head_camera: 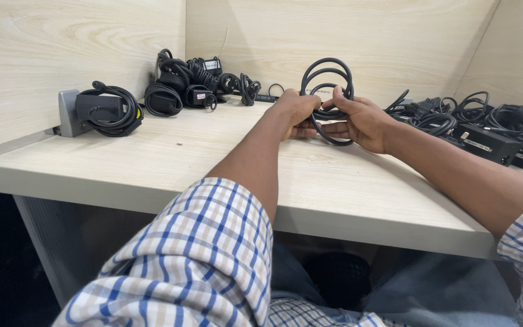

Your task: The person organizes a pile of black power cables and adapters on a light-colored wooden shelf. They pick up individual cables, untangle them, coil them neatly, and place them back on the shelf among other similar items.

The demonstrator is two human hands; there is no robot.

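Observation:
A black cable (328, 75) is wound into a loop that stands upright over the light wooden desk (171, 163). My left hand (296, 111) grips the left side of the loop, fingers closed round the strands. My right hand (361, 123) holds the lower right side of the same coil, thumb pressed over the strands. Both hands meet near the back middle of the desk. Checked shirt sleeves cover my upper arms.
Several coiled black power adapters (183, 91) lie at the back left, and another coiled one (109, 110) rests against a small grey box (68, 113). A heap of black cables and power bricks (485, 130) fills the right side. Wooden partition walls enclose the desk.

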